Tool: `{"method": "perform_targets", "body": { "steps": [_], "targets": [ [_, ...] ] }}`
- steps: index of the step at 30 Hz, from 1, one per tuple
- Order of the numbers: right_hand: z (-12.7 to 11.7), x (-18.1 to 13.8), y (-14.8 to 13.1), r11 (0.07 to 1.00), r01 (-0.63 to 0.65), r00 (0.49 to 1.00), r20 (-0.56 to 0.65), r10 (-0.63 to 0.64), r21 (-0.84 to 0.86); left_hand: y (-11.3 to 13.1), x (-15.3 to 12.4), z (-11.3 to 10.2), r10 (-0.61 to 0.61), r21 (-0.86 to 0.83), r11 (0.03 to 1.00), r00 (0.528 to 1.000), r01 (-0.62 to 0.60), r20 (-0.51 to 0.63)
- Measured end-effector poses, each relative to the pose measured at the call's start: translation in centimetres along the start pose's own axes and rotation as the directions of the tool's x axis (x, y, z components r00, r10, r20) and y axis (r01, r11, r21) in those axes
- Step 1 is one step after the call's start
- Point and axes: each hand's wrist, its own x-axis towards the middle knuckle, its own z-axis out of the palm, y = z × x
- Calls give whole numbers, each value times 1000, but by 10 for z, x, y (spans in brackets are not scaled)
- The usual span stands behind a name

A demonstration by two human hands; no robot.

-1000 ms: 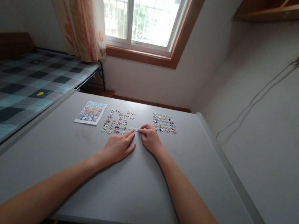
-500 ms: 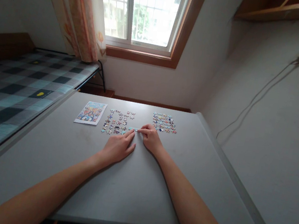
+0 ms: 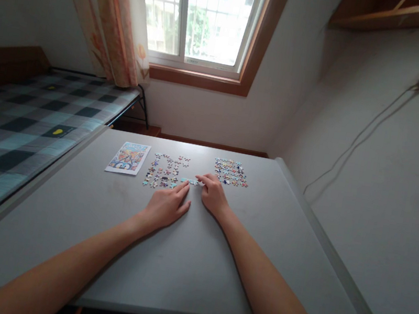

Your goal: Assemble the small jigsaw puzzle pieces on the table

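Observation:
A short strip of joined light-blue jigsaw pieces (image 3: 191,181) lies on the grey table. My left hand (image 3: 166,204) rests flat on the tabletop, fingers stretched out and thumb apart, its fingertips touching the strip's near edge. Over the right end of the strip is my right hand (image 3: 212,191), with its index finger extended and the other fingers partly bent. I see nothing held in it; whether its fingertip touches the strip is too small to tell. Loose jigsaw pieces (image 3: 168,171) are laid out in rows left of the strip.
Another group of jigsaw pieces (image 3: 231,171) lies beyond my right hand. A printed picture sheet (image 3: 128,159) sits on the table's (image 3: 193,260) left part. A bed with a checked cover (image 3: 62,107) stands at the left, and a cord (image 3: 350,147) hangs along the right wall.
My right index finger has lifted slightly and drawn back, showing more of the strip's right end. My left hand has stayed in place.

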Motion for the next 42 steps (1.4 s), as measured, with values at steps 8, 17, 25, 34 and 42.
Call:
{"method": "perform_targets", "body": {
  "steps": [8,17,25,34,42],
  "targets": [
    [-2,0,-4,1000,-13,1000,6,13,13,0,0,0,1,10,1000,1000,-1,9],
    [-1,1,-4,998,-40,996,-82,44,45,3,-2,-3,0,71,998,1000,0,-3],
    [0,0,-4,999,-49,999,-21,50,13,5,-4,-6,3,45,999,1000,-2,-9],
    [5,4,4,995,17,999,51,-12,-95,4,-5,-3,80,13,997,996,-80,-25],
    [8,7,3,994,3,1000,31,1,-109,5,-5,-3,70,14,997,997,-69,-26]
  ]
}}
